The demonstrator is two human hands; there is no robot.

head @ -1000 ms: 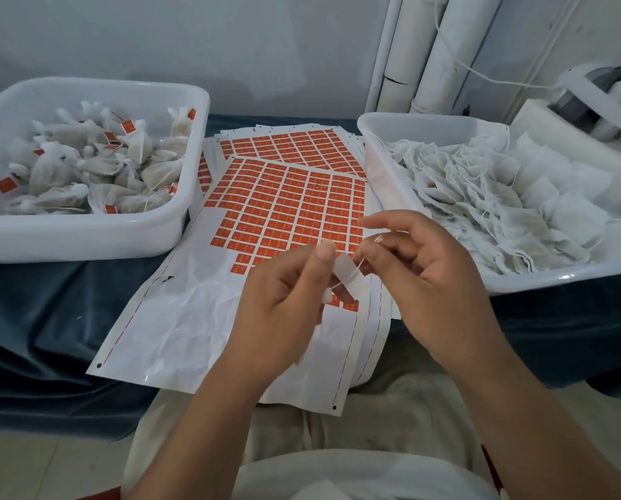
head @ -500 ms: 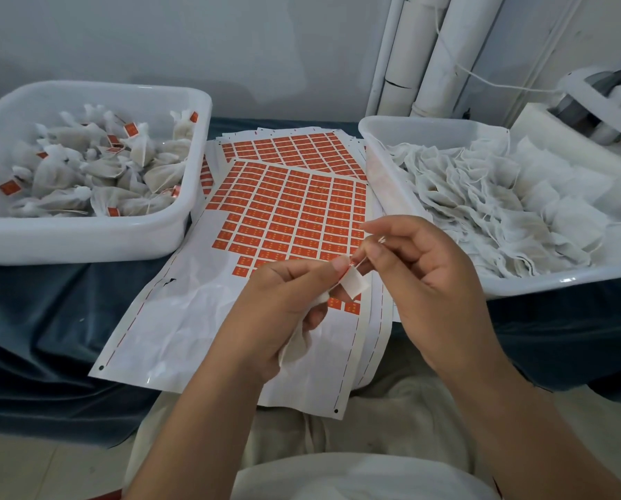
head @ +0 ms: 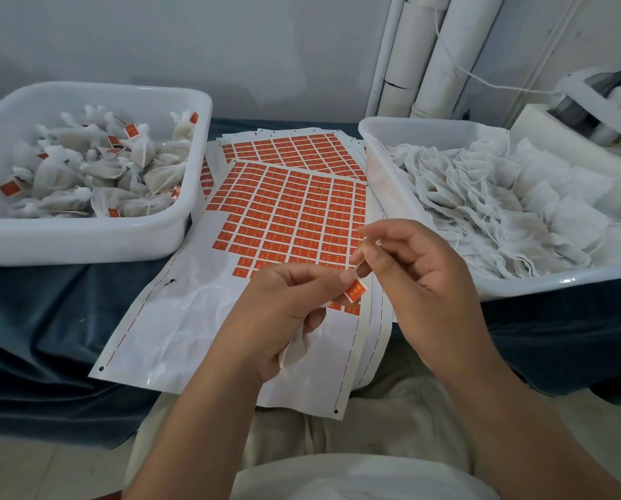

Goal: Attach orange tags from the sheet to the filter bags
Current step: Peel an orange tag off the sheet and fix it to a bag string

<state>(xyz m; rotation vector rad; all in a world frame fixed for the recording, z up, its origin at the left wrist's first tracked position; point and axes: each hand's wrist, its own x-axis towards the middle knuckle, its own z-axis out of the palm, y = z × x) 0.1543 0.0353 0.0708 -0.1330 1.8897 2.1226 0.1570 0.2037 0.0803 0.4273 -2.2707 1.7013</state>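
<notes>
Under everything, from nine to three o'clock: dark blue cloth (head: 49,319) draped over the work surface. At two o'clock, large white tub (head: 428,129), piled with flat untagged bags (head: 500,211); plenty left to do, by the look of the heap. At ten o'clock, second white tub (head: 85,243), holding filled, tied bags (head: 96,175), several with orange labels showing: finished work, judging by those labels. Between the tubs, at twelve o'clock, sheet of orange tags (head: 294,207) lying on a spare sheet (head: 283,146). Lower part of the top one stripped to bare backing (head: 193,319), upper rows intact, so well under half used, at a guess.

Nearer six o'clock, left hand (head: 283,312): lower fingers curled round one limp filter bag (head: 294,350), thumb and forefinger pressed together on a single orange tag (head: 355,292), held just above the sheet. At three o'clock from it, right hand (head: 421,268): thumb and forefinger nipped on a thin string (head: 359,265) running down to the tag, remaining fingers loosely bent.

Tag off the sheet and at the string, apparently mid-attachment. Cannot tell whether stuck to the string yet. Once fixed, presumably bound for the ten o'clock tub.
</notes>
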